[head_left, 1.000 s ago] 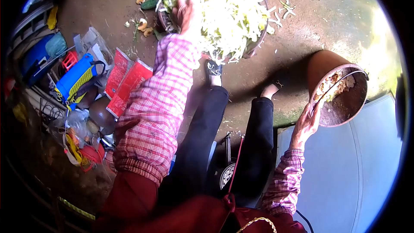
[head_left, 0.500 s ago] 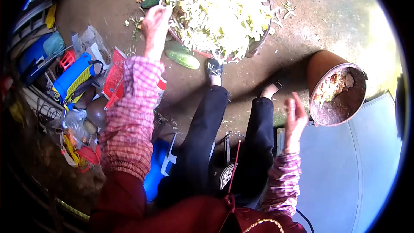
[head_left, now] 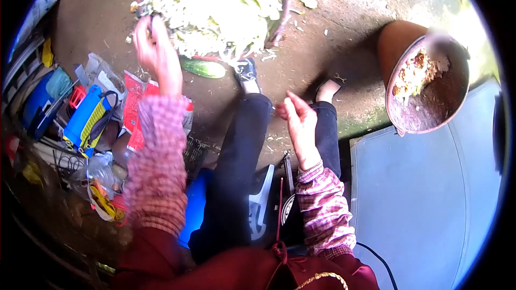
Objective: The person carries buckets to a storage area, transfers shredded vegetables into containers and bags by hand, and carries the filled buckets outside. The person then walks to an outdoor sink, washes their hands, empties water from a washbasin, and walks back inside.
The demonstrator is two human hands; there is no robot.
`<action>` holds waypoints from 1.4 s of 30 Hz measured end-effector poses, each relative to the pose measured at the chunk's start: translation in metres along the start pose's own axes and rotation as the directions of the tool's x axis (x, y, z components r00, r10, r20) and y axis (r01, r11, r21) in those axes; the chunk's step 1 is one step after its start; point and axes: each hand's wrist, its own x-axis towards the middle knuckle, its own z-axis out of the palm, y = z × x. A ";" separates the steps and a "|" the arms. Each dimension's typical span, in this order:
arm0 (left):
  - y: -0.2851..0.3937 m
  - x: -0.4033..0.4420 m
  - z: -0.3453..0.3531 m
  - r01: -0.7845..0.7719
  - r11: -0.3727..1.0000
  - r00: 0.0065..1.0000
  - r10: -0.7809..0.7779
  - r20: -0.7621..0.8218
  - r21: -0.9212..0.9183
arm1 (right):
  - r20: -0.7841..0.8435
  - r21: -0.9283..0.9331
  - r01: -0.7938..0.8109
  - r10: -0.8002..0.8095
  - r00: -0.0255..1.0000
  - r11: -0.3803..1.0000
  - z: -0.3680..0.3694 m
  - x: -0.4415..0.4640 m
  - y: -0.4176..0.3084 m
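Note:
A wide round container [head_left: 280,21] at the top is heaped with pale green shredded vegetable [head_left: 215,11]. At its lower left edge is my left hand [head_left: 156,51], with thumb and finger curled near something small and dark that I cannot make out. A green cucumber-like vegetable [head_left: 204,69] lies on the floor just right of that hand. My right hand [head_left: 300,123] is raised over the floor in front of my knee, fingers apart, with nothing visible in it. To its right, a brown bucket [head_left: 400,43] leans with its mouth towards me, scraps inside.
On the left are a blue and yellow bag [head_left: 88,121], a red packet [head_left: 134,107] and plastic bags [head_left: 102,172]. A grey-blue panel [head_left: 414,182] lies at the lower right. A blue stool [head_left: 196,204] is beside my leg. Shreds dot the floor.
My right hand let go of the bucket's handle and moved left towards my knees. My left hand came out of the shreds to the container's lower left edge. The whole view has shifted.

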 end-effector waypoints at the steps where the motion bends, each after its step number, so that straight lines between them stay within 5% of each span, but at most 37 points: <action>1: -0.003 -0.027 -0.004 0.085 0.987 0.996 -0.089 -0.027 -0.134 | -0.028 0.116 0.036 -0.033 0.999 0.993 -0.004 0.006 -0.009; 3: -0.027 -0.083 -0.004 0.230 0.969 0.962 -0.241 -0.132 -0.096 | -0.106 0.305 -0.015 0.050 0.993 0.952 -0.011 0.012 -0.030; 5: -0.066 -0.142 0.004 0.510 0.817 0.853 -0.520 0.037 -0.269 | -0.077 0.403 -0.039 0.076 0.994 0.914 -0.020 0.015 -0.046; 7: -0.083 -0.188 0.035 0.761 0.564 0.644 -0.720 0.261 -0.320 | -0.074 0.477 -0.086 0.137 0.988 0.875 -0.027 0.019 -0.049; 9: -0.114 -0.223 0.063 0.882 0.343 0.471 -0.657 0.589 -0.323 | -0.074 0.505 -0.088 0.144 0.987 0.859 -0.029 0.021 -0.051; 11: -0.107 -0.230 0.109 0.964 0.262 0.253 -0.842 0.477 -0.049 | -0.074 0.532 -0.092 0.154 0.985 0.842 -0.030 0.021 -0.054; 13: -0.135 -0.236 0.145 0.999 -0.017 0.004 -0.851 0.525 -0.035 | -0.069 0.553 -0.090 0.153 0.986 0.828 -0.029 0.021 -0.059; 14: -0.121 -0.231 0.155 0.997 -0.028 0.014 -0.825 0.565 -0.065 | -0.070 0.567 -0.093 0.160 0.985 0.818 -0.029 0.020 -0.064; 15: -0.172 -0.240 0.177 0.981 -0.183 -0.103 -0.779 0.618 -0.067 | -0.064 0.561 -0.094 0.156 0.986 0.823 -0.029 0.020 -0.068; 17: -0.160 -0.226 0.197 0.979 -0.116 0.009 -0.794 0.608 -0.165 | -0.057 0.548 -0.099 0.155 0.986 0.830 -0.030 0.018 -0.074; 21: -0.198 -0.202 0.217 0.919 -0.269 -0.112 -0.879 0.464 -0.289 | -0.010 0.547 -0.117 0.146 0.989 0.829 -0.033 0.015 -0.083; 24: -0.218 -0.190 0.214 0.851 -0.334 -0.095 -0.857 0.506 -0.406 | 0.020 0.531 -0.147 0.161 0.987 0.835 -0.031 0.016 -0.086; 25: -0.229 -0.194 0.214 0.873 -0.189 0.076 -0.859 0.506 -0.451 | 0.026 0.520 -0.156 0.167 0.986 0.840 -0.031 0.016 -0.089; 29: -0.270 -0.138 0.228 0.968 -0.094 0.065 -0.804 0.591 -0.234 | 0.027 0.531 -0.161 0.174 0.984 0.832 -0.035 0.017 -0.097; 30: -0.215 -0.131 0.232 0.968 0.127 0.205 -0.897 0.391 -0.216 | 0.031 0.528 -0.162 0.172 0.985 0.833 -0.035 0.018 -0.097; 31: -0.193 -0.130 0.234 0.963 0.183 0.244 -0.904 0.350 -0.199 | 0.037 0.525 -0.164 0.170 0.985 0.835 -0.035 0.018 -0.098; 38: -0.136 -0.113 0.295 0.941 0.193 0.331 -0.688 0.646 -0.277 | 0.043 0.508 -0.195 0.201 0.979 0.839 -0.030 0.022 -0.101; 42: -0.054 -0.119 0.309 0.805 0.334 0.586 -0.574 0.572 -0.491 | 0.037 0.505 -0.180 0.187 0.982 0.844 -0.029 0.025 -0.101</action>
